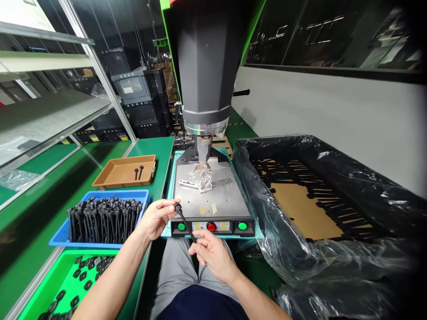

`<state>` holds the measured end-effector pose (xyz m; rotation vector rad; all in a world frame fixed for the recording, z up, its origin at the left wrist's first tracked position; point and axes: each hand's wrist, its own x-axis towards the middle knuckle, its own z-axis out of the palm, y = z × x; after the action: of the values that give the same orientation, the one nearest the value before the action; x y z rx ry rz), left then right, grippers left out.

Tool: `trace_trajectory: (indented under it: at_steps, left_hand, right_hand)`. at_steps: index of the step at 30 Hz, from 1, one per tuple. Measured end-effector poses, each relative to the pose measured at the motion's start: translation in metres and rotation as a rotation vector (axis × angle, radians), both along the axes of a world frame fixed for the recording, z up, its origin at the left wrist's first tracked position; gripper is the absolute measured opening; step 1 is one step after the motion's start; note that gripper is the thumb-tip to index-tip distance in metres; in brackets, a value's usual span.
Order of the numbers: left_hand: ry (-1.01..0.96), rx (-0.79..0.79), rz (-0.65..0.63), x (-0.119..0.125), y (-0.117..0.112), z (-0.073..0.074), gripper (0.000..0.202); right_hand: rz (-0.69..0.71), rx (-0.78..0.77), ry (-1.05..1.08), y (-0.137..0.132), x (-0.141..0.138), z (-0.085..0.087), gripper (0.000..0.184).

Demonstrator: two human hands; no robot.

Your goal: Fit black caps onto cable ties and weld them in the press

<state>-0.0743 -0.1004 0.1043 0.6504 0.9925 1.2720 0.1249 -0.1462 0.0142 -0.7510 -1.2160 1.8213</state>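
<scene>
A black ribbed plastic rod with a wider head [185,222] slants between my two hands in front of the press. My left hand [159,218] pinches its head end between thumb and fingers. Around the lower end, the fingers of my right hand [211,252] are closed. Just beyond is the machine's metal plate [220,206], bearing a small fixture wrapped in clear film [202,178] beneath the pointed metal tool tip [203,149]. Green and red push buttons [211,226] line the front of the machine base, close behind the rod.
To the left stand a blue tray [146,195] packed with similar rods, a green tray [40,271] of small black parts and a brown tray [110,178] with two rods. A plastic-lined box [283,218] of rods on cardboard sits right. The machine head [207,66] hangs overhead.
</scene>
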Motion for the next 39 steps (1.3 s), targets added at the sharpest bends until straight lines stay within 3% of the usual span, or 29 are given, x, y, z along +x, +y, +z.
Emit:
trace_trajectory:
  at_steps: [5,12,20,28,33,37,39]
  left_hand:
    - [-0.027,0.01,-0.024,0.001,0.002,-0.002,0.023]
    - [-0.072,0.004,-0.058,0.001,0.003,0.002,0.022]
    - [-0.102,0.008,-0.055,0.0,0.004,-0.002,0.021]
    - [-0.084,0.022,-0.073,0.0,0.005,-0.004,0.018]
    - [-0.075,0.056,-0.076,0.002,0.004,-0.003,0.018]
    - [-0.073,0.068,-0.095,0.004,0.006,-0.003,0.017]
    - [-0.059,0.058,-0.101,0.005,0.006,-0.003,0.017]
  right_hand:
    - [-0.011,-0.012,0.015,0.0,-0.005,-0.009,0.039]
    - [-0.141,0.166,-0.14,0.0,-0.012,-0.024,0.03]
    - [-0.192,0.187,-0.16,0.0,-0.025,-0.03,0.029]
    - [-0.139,0.097,-0.058,0.004,-0.029,-0.031,0.029]
    - [-0.218,0.141,-0.112,0.007,-0.028,-0.03,0.029]
    - [-0.121,0.069,0.005,0.008,-0.028,-0.029,0.029]
    - [-0.153,0.079,0.002,0.008,-0.028,-0.03,0.028]
